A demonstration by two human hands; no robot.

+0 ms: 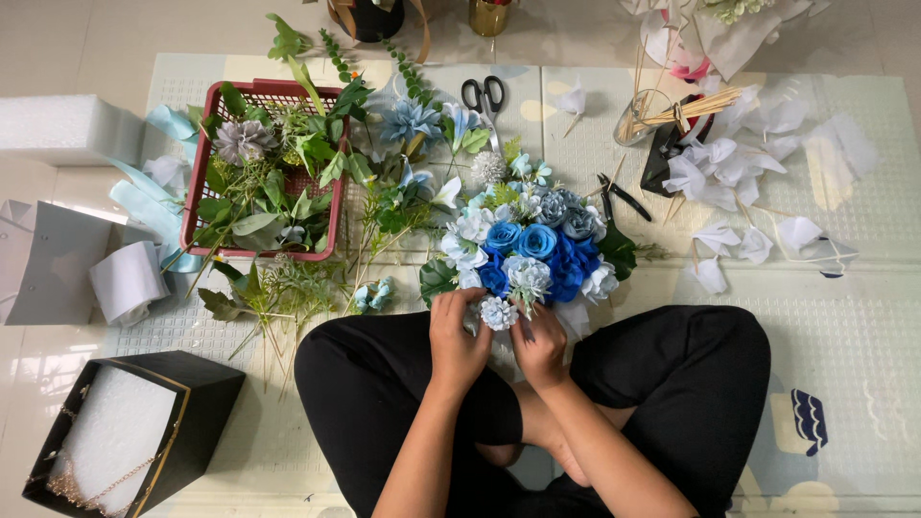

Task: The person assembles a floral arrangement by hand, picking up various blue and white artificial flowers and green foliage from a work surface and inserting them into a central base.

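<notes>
A round arrangement of blue, white and grey artificial flowers (532, 245) stands on the mat in front of my crossed legs. My left hand (456, 336) rests against its near edge, fingers curled at the base. My right hand (539, 343) is beside it, fingers closed near a small pale blue pompom flower (498, 312) held between both hands at the arrangement's front rim. The stem below is hidden by my hands.
A red plastic basket (203, 163) of green foliage sits to the left, with loose leaves and stems around it. Scissors (484, 94) and black pliers (624, 197) lie behind the flowers. White paper pieces (739, 173) lie right. A black foam-filled box (125, 432) is near left.
</notes>
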